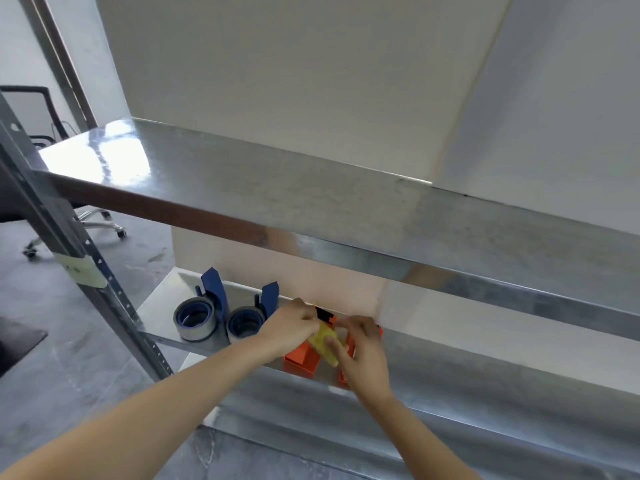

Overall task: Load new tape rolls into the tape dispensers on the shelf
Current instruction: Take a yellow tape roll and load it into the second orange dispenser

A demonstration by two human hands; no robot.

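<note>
Lower shelf (157, 308), at nine o'clock of the action: two blue tape dispensers (214, 289) standing side by side, each with a grey roll (194, 318) already seated, handles up toward twelve.

Just to their right, left hand (294, 327) curled over the upper end of a yellow tape roll (323, 344), apparently gripping it; exact finger contact hidden. Roll seen edge-on and tilted, long axis from about eleven o'clock down to five, lying over an orange dispenser (300, 358) near the shelf's front lip. Dispenser body pointing toward six, black fitting (322, 314) at its twelve o'clock end.

At three o'clock of the roll, right hand (363, 351) pinching its lower part, thumb pressed on the yellow face, fingers curled behind.

Judged light and stiff: a rigid ring, slick on the outer wrap, tacky at any loose end. Best taken across the two flat sides or by the rim, clear of the adhesive, core hole turned square to the dispenser's hub before pressing home. Not yet seated, by the look of it.
</note>
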